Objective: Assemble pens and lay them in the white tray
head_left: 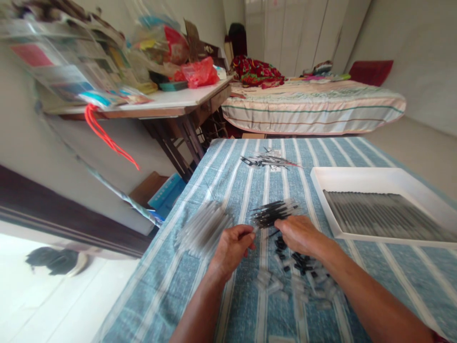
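My left hand (pixel 233 250) is closed in a pinch just right of a pile of clear, whitish tubes (pixel 205 228); what its fingertips hold is too small to make out. My right hand (pixel 298 233) has its fingers pressed together at the lower edge of a bundle of thin black-and-clear rods (pixel 273 213); whether it grips one is unclear. Below my right hand lie scattered small black pieces (pixel 303 262) and clear caps (pixel 273 282). To the right, a white tray (pixel 360 178) holds a row of grey, clear-bodied sticks (pixel 385 215).
A striped blue cloth (pixel 228 178) covers the table. Near its far edge lies another loose pile of thin rods (pixel 267 160). Beyond stand a bed (pixel 314 107) and a side desk (pixel 178 100) with bags on it.
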A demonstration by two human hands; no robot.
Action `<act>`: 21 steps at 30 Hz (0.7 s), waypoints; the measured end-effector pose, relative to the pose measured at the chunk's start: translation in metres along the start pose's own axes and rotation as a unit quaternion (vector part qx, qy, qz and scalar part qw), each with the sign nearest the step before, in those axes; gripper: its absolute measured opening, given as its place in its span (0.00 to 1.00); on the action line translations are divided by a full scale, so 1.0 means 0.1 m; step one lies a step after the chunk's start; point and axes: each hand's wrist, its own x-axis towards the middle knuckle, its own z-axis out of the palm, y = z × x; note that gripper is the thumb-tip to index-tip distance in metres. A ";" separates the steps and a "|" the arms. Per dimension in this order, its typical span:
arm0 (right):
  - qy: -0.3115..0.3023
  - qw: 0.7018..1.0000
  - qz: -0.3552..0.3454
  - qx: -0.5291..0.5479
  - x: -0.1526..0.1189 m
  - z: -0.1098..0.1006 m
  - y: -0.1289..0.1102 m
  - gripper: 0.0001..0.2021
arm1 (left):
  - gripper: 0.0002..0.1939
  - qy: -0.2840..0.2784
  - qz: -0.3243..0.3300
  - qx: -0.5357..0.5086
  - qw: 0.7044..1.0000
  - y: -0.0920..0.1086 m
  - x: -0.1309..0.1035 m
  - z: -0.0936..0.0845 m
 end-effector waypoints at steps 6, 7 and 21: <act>-0.001 1.000 -0.020 -0.004 -0.03 -0.04 0.01 0.10 | 0.10 -0.034 -0.010 -0.003 0.999 -0.01 -0.01 0.01; 0.001 1.000 -0.023 -0.003 -0.04 -0.06 0.03 0.10 | 0.10 -0.037 -0.010 -0.005 0.999 -0.02 0.00 0.01; 0.041 0.999 -0.003 -0.036 -0.14 -0.21 0.01 0.10 | 0.09 -0.074 -0.021 0.011 0.997 0.00 -0.01 0.02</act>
